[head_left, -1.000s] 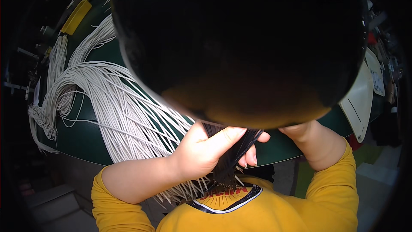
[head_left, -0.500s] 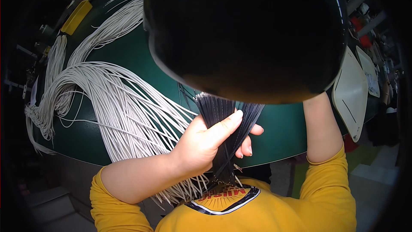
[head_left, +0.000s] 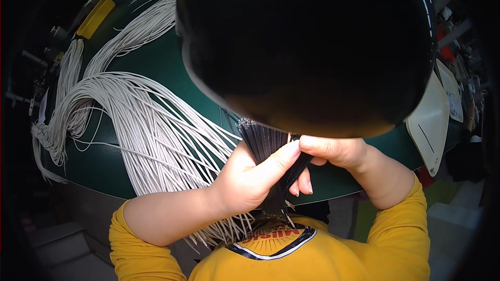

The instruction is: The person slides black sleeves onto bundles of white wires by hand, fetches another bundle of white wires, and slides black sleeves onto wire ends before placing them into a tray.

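Right hand [head_left: 333, 151]: moved in beside left hand [head_left: 245, 182]; can't tell grip
Left hand: clamped on black wires [head_left: 264, 141], over tabletop's [head_left: 96, 170] near edge
Black wires: workable two-handed

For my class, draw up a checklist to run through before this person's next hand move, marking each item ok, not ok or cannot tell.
1. Left hand has a grip on the black wires: ok, thumb across the front of the bundle.
2. Right hand is at the bundle: ok, close beside the left thumb.
3. Right hand has pinched a single wire: cannot tell, its fingers are partly hidden.
4. Upper wire ends fully in view: not ok, a glossy black rounded object blocks part of the view.
5. White cables lie clear of the left forearm: not ok, some pass beneath it.
6. Yellow tray is away from both hands: ok.
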The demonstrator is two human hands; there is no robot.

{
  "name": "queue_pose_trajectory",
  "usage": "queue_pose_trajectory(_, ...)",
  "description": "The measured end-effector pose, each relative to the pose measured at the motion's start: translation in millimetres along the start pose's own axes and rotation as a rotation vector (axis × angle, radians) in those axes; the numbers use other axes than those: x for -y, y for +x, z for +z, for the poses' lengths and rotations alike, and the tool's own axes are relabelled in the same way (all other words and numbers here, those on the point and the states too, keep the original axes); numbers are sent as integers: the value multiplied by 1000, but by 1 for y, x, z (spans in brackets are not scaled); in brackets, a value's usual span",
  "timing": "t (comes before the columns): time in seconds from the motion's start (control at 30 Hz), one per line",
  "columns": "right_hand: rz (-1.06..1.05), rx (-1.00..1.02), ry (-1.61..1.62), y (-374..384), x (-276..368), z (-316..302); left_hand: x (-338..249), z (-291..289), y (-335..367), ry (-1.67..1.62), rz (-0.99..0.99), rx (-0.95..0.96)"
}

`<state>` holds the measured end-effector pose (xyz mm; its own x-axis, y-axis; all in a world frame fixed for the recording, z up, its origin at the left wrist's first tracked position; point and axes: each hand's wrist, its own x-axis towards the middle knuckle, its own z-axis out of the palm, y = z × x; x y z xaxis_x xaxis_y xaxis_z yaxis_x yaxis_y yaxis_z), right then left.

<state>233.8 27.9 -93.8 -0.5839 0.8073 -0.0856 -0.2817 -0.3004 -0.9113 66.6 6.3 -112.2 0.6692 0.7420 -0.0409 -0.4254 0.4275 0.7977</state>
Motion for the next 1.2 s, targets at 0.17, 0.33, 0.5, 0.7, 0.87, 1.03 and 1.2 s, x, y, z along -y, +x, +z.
queue_pose_trajectory(0.17,33,2,-128,3,1,5,3,2,-1,4,-74,-40)
queue_pose_trajectory(0.33,-166,-91,-307,0,-12,0,-2,3,1,-103,-193,-3)
queue_pose_trajectory(0.5,-178,-94,-319,-1,-11,-2,-6,3,2,-91,-216,7)
queue_pose_trajectory(0.7,-232,-164,-300,0,-13,2,-4,0,2,-100,-178,-16)
queue_pose_trajectory(0.87,-55,-203,-310,2,11,11,-6,-2,4,-98,-109,-31)
queue_pose_trajectory(1.03,-222,-142,-291,13,-3,0,-12,-5,5,-177,-87,-2)
queue_pose_trajectory(1.2,-338,-50,-276,15,-31,-24,-6,-7,3,-257,-28,-28)
